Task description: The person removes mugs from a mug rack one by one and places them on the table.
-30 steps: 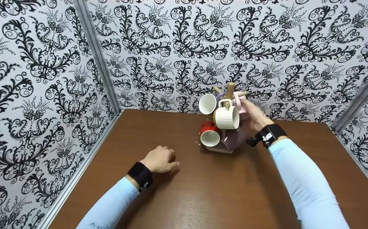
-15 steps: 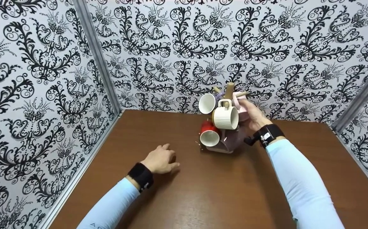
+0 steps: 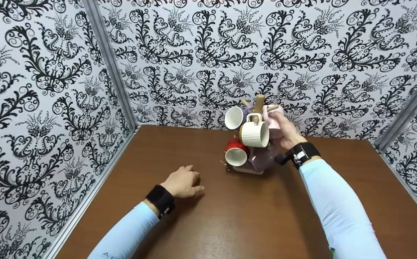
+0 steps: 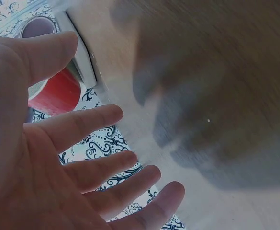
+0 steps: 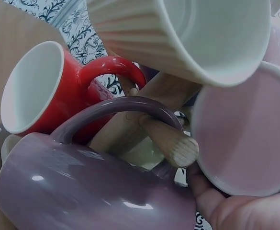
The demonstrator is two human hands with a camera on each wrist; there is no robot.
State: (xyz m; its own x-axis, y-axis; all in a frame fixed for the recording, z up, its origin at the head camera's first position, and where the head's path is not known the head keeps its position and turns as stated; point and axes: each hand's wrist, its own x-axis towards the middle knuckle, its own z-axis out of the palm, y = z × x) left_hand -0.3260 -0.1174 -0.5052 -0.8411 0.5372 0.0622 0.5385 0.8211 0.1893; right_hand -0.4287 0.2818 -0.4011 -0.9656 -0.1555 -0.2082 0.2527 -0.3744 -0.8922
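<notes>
A wooden mug tree point(image 3: 260, 103) hung with several mugs stands toward the back of the table. My right hand point(image 3: 289, 132) holds a pink mug point(image 5: 245, 129) at the upper right peg, fingers on its side; in the head view its handle overlaps that peg. Facing me hangs a white ribbed mug point(image 3: 254, 134). Below it are a red mug point(image 3: 236, 153) and a mauve mug point(image 5: 82, 187), whose handle loops over a lower wooden peg point(image 5: 171, 141). My left hand point(image 3: 182, 182) is empty, fingers spread in the left wrist view, over the table left of the tree.
A mug with a white inside and purple handle point(image 3: 234, 118) hangs at the tree's upper left. Patterned wall panels point(image 3: 194, 64) stand close behind the tree and along the left side. The brown tabletop point(image 3: 223, 223) stretches toward me.
My right hand and forearm have shifted slightly left, and more of the pink mug shows beside the peg. The white ribbed and red mugs have moved slightly left. My left hand stays nearly still.
</notes>
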